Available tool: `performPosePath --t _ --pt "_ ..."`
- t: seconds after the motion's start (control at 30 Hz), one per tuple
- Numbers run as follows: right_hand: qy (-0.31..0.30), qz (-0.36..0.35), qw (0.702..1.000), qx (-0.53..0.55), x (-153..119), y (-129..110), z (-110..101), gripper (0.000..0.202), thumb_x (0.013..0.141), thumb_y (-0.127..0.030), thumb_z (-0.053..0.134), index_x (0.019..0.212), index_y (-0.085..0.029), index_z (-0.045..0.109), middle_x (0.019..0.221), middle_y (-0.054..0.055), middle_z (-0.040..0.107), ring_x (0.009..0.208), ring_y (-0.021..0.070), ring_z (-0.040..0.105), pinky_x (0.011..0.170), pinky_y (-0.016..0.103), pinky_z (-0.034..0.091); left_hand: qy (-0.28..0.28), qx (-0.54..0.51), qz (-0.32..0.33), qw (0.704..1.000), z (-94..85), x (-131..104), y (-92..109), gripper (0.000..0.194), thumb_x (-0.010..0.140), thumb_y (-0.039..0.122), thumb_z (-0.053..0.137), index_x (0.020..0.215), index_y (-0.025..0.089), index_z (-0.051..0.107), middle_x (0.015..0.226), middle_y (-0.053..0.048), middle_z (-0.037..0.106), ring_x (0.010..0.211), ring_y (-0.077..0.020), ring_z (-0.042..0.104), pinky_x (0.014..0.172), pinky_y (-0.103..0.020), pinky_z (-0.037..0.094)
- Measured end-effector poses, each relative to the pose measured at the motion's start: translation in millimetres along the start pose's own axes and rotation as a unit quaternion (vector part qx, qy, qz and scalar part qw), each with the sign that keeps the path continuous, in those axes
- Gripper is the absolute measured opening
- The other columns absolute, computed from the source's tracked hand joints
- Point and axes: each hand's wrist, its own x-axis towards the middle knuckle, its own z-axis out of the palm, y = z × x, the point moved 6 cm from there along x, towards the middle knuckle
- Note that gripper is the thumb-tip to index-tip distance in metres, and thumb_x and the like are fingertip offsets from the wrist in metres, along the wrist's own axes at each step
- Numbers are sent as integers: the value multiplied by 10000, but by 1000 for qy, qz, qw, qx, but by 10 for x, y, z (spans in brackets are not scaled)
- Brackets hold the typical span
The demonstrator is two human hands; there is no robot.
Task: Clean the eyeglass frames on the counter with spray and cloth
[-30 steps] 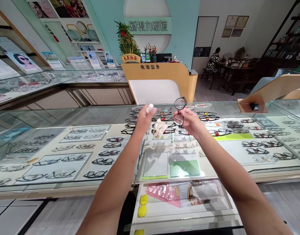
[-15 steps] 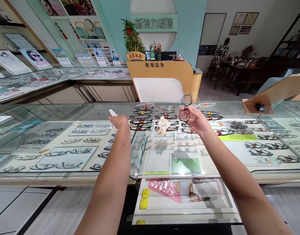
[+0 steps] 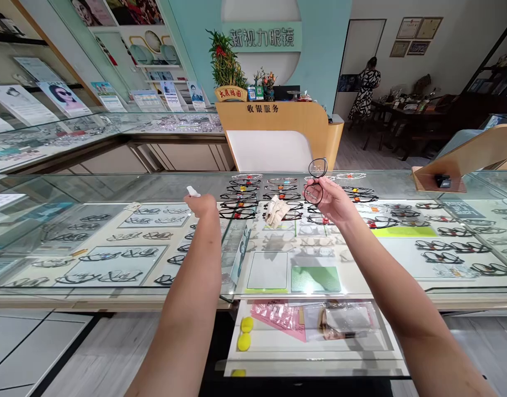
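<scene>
Pinched in my right hand [image 3: 334, 199] is a pair of eyeglasses [image 3: 318, 167] with round dark rims. The glasses are tilted on end above the glass counter, one lens over the other. My left hand [image 3: 202, 205] is closed, knuckles toward me, around a small white item [image 3: 192, 191]. Only the item's pale tip sticks out, so its kind is hidden. Between the hands, a crumpled beige cloth [image 3: 277, 211] lies on the counter top. Rows of eyeglasses [image 3: 238, 204] with small coloured tags lie beside it on the glass counter [image 3: 273, 242].
Below the counter's front edge, an open drawer [image 3: 315, 361] holds yellow round pieces [image 3: 244, 342] and pink packets [image 3: 280, 317]. A wooden stand [image 3: 439, 179] rises at right. Beyond are a wooden cashier desk [image 3: 278, 118] and a person [image 3: 364, 91] by a far table.
The far person, lower beside the table before, now stands upright. My view has shifted very slightly. Both hands keep their hold and hardly move.
</scene>
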Motion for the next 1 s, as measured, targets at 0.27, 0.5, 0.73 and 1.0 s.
performPosePath --t 0.27,0.5,0.73,1.0 --pt "-4 -1 1000 4 -4 -28 17 350 771 -443 1014 858 -267 725 1043 2 849 946 184 797 995 359 680 64 3 49 997 -204 -146 221 533 827 24 617 1300 207 453 1410 -206 626 1367 -374 653 1177 -595 478" --pt "2 -8 1000 -4 -3 -47 12 355 779 -447 1007 859 -266 712 1049 9 848 944 181 796 993 349 676 34 -53 430 901 -335 -1084 970 215 920 113 581 1105 223 579 1176 -87 715 1128 -250 699 1064 -390 527" --pt "-2 -6 1000 17 -9 -71 50 354 765 -411 1024 847 -253 718 1021 4 847 909 154 788 940 293 677 -310 253 454 796 287 -1866 748 367 959 535 707 759 228 720 791 -74 765 771 -260 651 807 -386 464" --pt "-5 2 999 38 -17 -63 90 389 701 -383 1065 819 -236 725 992 3 849 884 138 781 896 266 672 -352 381 380 766 379 -1884 568 231 849 471 802 852 240 794 865 -99 803 906 -337 717 772 -376 433"
